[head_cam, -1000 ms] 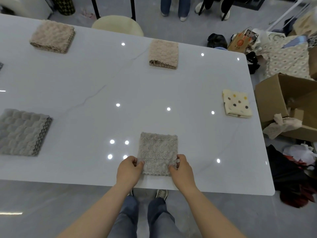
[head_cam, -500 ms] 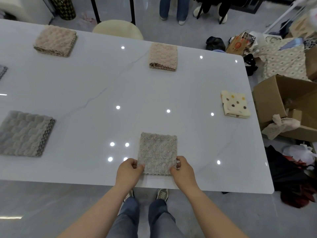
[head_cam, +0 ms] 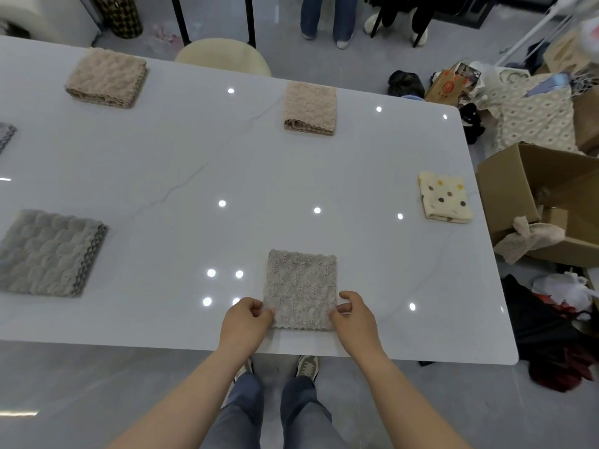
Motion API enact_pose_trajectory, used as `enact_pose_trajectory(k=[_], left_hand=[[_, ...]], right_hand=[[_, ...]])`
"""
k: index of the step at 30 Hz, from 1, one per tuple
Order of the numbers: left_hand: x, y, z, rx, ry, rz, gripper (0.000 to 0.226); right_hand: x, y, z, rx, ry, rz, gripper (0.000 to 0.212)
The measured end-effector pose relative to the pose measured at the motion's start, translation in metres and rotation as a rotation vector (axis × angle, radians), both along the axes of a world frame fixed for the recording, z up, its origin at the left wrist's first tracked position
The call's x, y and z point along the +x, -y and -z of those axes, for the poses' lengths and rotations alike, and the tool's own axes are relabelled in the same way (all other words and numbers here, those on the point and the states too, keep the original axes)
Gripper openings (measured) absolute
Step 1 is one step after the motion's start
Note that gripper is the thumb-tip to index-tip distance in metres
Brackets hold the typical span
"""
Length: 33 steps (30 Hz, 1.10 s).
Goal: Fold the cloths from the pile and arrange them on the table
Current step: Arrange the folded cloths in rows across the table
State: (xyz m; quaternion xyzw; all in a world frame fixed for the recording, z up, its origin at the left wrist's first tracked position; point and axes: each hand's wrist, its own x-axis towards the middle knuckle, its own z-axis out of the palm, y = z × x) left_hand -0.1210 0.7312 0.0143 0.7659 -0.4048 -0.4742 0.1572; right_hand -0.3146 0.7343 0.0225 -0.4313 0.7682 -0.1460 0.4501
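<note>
**Final squaring of the folded grey-beige cloth at the near edge**

The folded cloth (head_cam: 301, 288) lies flat on the table (head_cam: 194, 176), close to the near edge, right in front of the person. It's near-square, slightly longer front to back; long axis runs away from the person, roughly perpendicular to the near table edge. Scalloped edge faces the far side; near edge sits just inside the table lip.

Left hand (head_cam: 244, 322) pinches the near-left corner, right hand (head_cam: 355, 315) the near-right corner. Hands are apart, one at each side, fingers closed on the cloth edges.

Looks like the place-and-align step. To do it well:
- keep both corners level so the near edge stays parallel to the table lip
- press the layers flat before letting go, or the plush pile will spring the fold open
- release both hands together, no drag

Around it: grey cloth (head_cam: 48, 252) at left, spotted cream cloth (head_cam: 444, 196) at right, two beige cloths (head_cam: 107, 77) (head_cam: 309, 108) at the far side, all well apart. One more cloth hangs from the cardboard box (head_cam: 531, 176) off the right end, so the task likely isn't finished.
</note>
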Motion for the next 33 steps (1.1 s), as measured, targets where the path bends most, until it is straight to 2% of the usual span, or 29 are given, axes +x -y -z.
enact_pose_trajectory(k=[5, 9, 20, 33], left_hand=[[0.012, 0.004, -0.011, -0.048, -0.018, -0.063, 0.021], [0.019, 0.003, -0.022, -0.080, -0.054, -0.062, 0.019], [0.030, -0.011, -0.038, -0.097, -0.059, -0.080, 0.014], [0.041, -0.042, -0.038, -0.079, -0.032, -0.294, 0.012]], right_hand=[[0.006, 0.000, -0.015, -0.132, -0.052, -0.002, 0.040], [0.022, 0.001, -0.026, -0.196, -0.006, -0.027, 0.035], [0.049, 0.000, -0.033, -0.168, 0.066, -0.151, 0.029], [0.073, 0.012, -0.031, -0.125, 0.121, -0.378, 0.027]])
